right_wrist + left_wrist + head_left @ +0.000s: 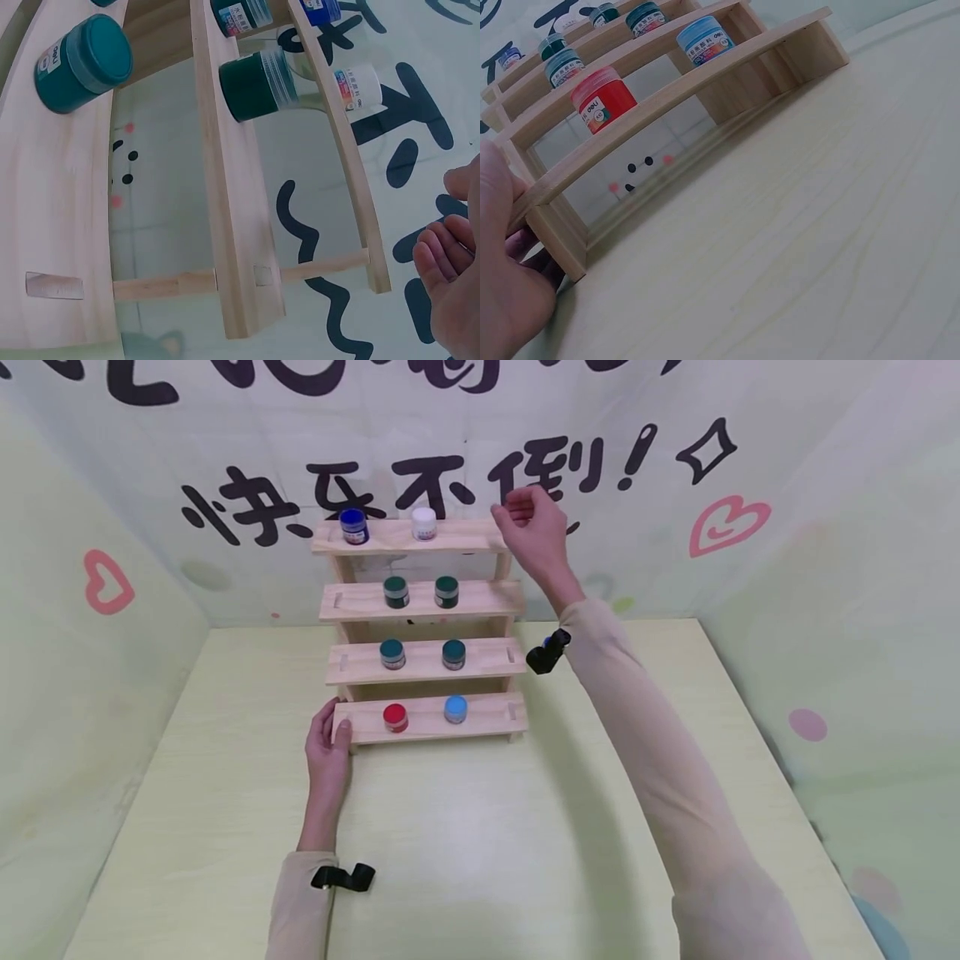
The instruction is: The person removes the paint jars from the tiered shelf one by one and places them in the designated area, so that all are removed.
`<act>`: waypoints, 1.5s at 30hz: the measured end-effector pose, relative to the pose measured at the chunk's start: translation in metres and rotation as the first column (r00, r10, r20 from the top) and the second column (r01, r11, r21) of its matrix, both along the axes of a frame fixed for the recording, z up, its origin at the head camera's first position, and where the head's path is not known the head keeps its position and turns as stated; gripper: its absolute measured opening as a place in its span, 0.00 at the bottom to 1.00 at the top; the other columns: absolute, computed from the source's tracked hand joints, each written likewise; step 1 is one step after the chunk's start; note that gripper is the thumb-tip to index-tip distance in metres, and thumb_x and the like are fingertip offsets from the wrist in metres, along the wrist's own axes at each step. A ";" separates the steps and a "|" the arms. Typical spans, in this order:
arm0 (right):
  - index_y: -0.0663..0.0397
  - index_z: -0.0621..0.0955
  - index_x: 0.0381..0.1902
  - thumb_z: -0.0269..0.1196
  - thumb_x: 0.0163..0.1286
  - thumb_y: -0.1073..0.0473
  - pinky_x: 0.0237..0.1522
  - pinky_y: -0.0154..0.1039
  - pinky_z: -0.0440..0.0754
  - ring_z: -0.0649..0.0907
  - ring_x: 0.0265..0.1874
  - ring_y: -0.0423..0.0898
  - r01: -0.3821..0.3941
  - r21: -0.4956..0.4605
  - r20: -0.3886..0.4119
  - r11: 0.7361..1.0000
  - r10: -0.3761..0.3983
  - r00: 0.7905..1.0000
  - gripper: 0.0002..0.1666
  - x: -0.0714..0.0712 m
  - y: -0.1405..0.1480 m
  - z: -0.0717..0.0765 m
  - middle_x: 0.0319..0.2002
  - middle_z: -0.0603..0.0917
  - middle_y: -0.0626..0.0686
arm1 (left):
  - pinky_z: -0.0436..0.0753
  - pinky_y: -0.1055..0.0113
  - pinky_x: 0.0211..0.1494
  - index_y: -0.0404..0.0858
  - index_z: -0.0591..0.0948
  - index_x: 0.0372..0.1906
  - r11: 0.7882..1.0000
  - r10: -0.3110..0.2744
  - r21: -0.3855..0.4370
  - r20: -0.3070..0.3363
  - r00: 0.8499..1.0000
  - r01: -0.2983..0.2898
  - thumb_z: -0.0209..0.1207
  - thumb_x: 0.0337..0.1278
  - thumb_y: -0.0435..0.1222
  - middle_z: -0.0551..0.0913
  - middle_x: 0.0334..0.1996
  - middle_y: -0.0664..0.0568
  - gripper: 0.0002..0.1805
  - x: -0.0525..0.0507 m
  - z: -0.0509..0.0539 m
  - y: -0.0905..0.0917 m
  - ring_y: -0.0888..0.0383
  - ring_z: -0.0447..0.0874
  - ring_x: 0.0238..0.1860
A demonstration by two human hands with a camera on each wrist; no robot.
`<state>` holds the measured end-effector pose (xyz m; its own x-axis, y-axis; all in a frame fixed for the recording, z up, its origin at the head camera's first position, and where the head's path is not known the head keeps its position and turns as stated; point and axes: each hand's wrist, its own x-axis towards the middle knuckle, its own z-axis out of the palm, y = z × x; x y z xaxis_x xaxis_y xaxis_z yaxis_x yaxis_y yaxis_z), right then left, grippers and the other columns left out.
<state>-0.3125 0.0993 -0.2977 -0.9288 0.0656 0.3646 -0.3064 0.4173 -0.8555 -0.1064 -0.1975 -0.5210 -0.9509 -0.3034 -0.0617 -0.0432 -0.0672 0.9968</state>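
A four-tier wooden rack point(427, 725) stands on the table. My left hand point(328, 764) grips the left end of its lowest shelf, thumb on top; the left wrist view shows this hand point(510, 262) at the rack's end. By the right end of the top shelf, my right hand point(536, 533) is raised, fingers loosely bent, nothing visible in them; it point(454, 270) is apart from the rack. The top shelf bears a dark blue jar point(354, 527) and a white jar point(423, 524). A red jar point(395, 717) and a light blue jar point(455, 709) sit on the lowest.
On the second shelf stand two dark green jars point(396, 592), point(447, 592) side by side. Two teal jars point(392, 654), point(453, 654) are on the third shelf. Behind the rack hangs a printed backdrop point(285, 585), and the pale table point(450, 827) extends in front.
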 end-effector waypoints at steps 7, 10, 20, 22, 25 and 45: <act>0.64 0.78 0.55 0.65 0.71 0.57 0.52 0.25 0.82 0.81 0.46 0.43 -0.020 0.030 0.007 0.999 0.020 1.000 0.21 -0.002 -0.016 0.002 0.50 0.83 0.58 | 0.73 0.80 0.69 0.36 0.64 0.76 1.000 0.012 -0.001 -0.020 1.000 -0.012 0.47 0.77 0.30 0.68 0.75 0.43 0.26 0.000 -0.001 -0.003 0.51 0.66 0.75; 0.64 0.78 0.55 0.65 0.71 0.57 0.53 0.25 0.82 0.82 0.47 0.44 -0.030 0.043 0.013 0.999 0.029 0.999 0.20 -0.003 -0.024 0.001 0.50 0.83 0.58 | 0.74 0.81 0.67 0.35 0.64 0.75 1.000 0.018 0.001 -0.013 1.000 -0.018 0.47 0.77 0.30 0.68 0.75 0.42 0.26 -0.001 -0.001 -0.002 0.51 0.67 0.74; 0.66 0.78 0.55 0.66 0.70 0.58 0.51 0.25 0.82 0.82 0.46 0.46 -0.095 0.035 0.021 0.995 0.094 0.995 0.21 -0.005 -0.047 -0.001 0.50 0.83 0.60 | 0.73 0.76 0.71 0.38 0.63 0.76 1.000 0.019 -0.001 0.024 1.000 -0.019 0.47 0.77 0.31 0.67 0.75 0.44 0.26 -0.002 0.003 -0.001 0.52 0.65 0.75; 0.65 0.78 0.56 0.67 0.70 0.57 0.52 0.25 0.82 0.82 0.47 0.46 -0.107 0.042 0.038 0.993 0.105 0.994 0.22 -0.006 -0.052 -0.002 0.51 0.83 0.60 | 0.72 0.76 0.72 0.38 0.63 0.76 1.000 0.020 -0.002 0.029 0.999 -0.020 0.47 0.77 0.31 0.67 0.76 0.44 0.26 -0.001 0.004 0.000 0.53 0.65 0.75; 0.65 0.78 0.58 0.67 0.70 0.57 0.53 0.25 0.81 0.82 0.49 0.45 -0.121 0.049 0.071 0.991 0.117 0.991 0.23 -0.007 -0.058 -0.004 0.53 0.83 0.59 | 0.71 0.75 0.73 0.38 0.63 0.76 1.000 0.019 -0.004 0.036 0.999 -0.019 0.46 0.78 0.31 0.67 0.76 0.44 0.26 0.000 0.004 0.000 0.54 0.65 0.75; 0.60 0.77 0.62 0.65 0.73 0.58 0.58 0.26 0.81 0.82 0.54 0.45 -0.196 0.167 0.142 0.966 0.173 0.975 0.23 -0.008 -0.083 -0.002 0.58 0.82 0.56 | 0.72 0.77 0.71 0.38 0.62 0.77 1.000 -0.011 -0.027 0.034 0.999 0.012 0.46 0.78 0.32 0.67 0.75 0.45 0.27 0.000 0.004 -0.001 0.53 0.66 0.75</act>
<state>-0.3208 0.0166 -0.3001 -0.9575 -0.1672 0.2349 -0.2879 0.5133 -0.8085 -0.1063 -0.1987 -0.5170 -0.9518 -0.2946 -0.0858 -0.0777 -0.0393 0.9962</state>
